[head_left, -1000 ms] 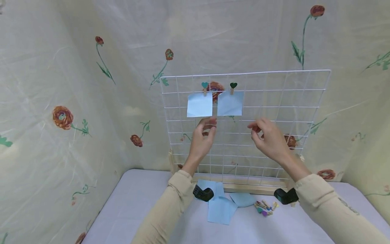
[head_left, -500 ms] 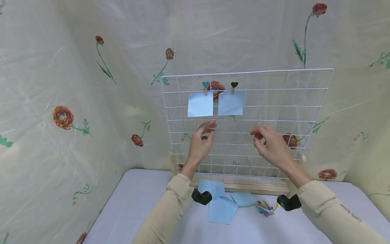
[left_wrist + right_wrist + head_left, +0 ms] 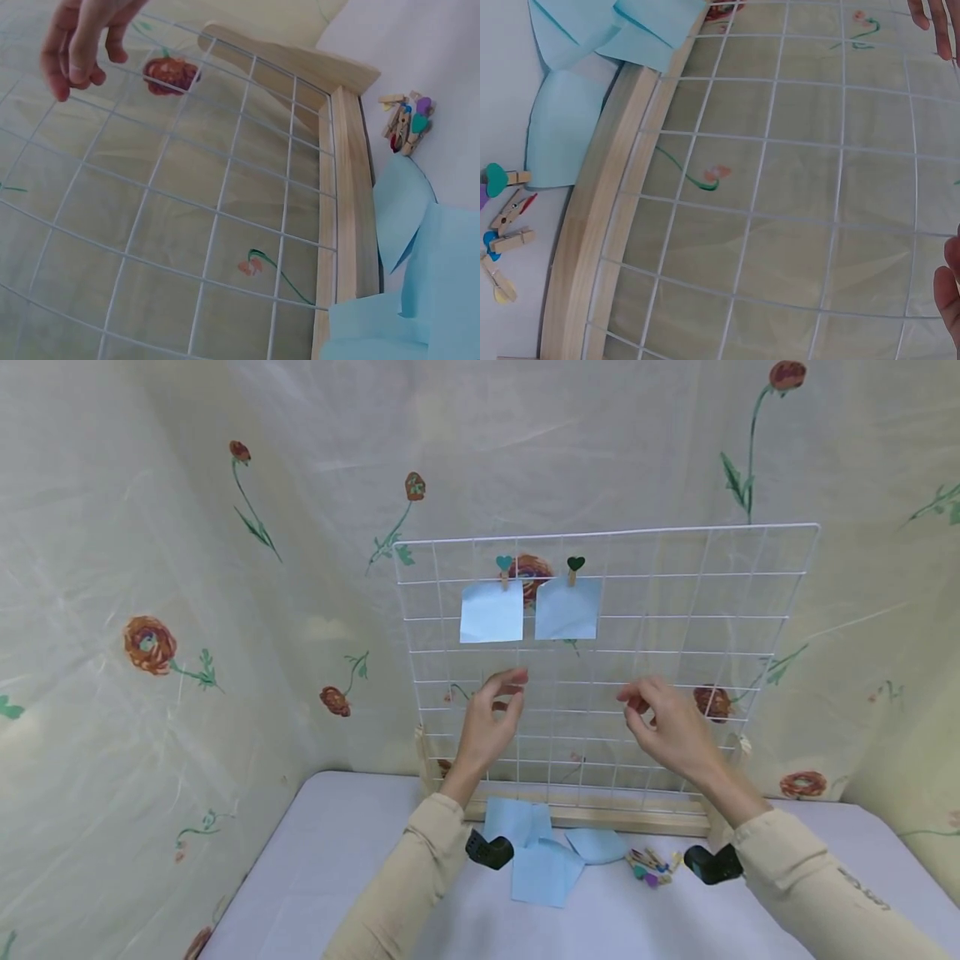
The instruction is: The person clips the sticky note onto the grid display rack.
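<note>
Two light blue paper squares, a left one [image 3: 491,612] and a right one [image 3: 567,609], hang on a white wire grid [image 3: 697,617]. A mini clothespin with a teal heart [image 3: 504,566] pins the left sheet; another with a dark green heart [image 3: 574,567] pins the right. My left hand [image 3: 486,731] hovers below the left sheet, fingers loosely bent and holding nothing. To the right, my right hand [image 3: 675,727] is raised before the grid, its fingers curved and also holding nothing. The left wrist view shows this right hand [image 3: 84,41] from across.
Several blue sheets [image 3: 540,872] lie on the white-covered table [image 3: 337,860] before the grid's wooden base [image 3: 630,819]. Beside them is a small heap of heart clothespins [image 3: 648,868]. A flowered curtain [image 3: 315,485] surrounds the table. Black wrist cameras jut out below both wrists.
Both hands have dropped slightly, the left one moving down away from the lower edge of the left sheet. The pinned sheets stay on the grid, and the view has tilted a little.
</note>
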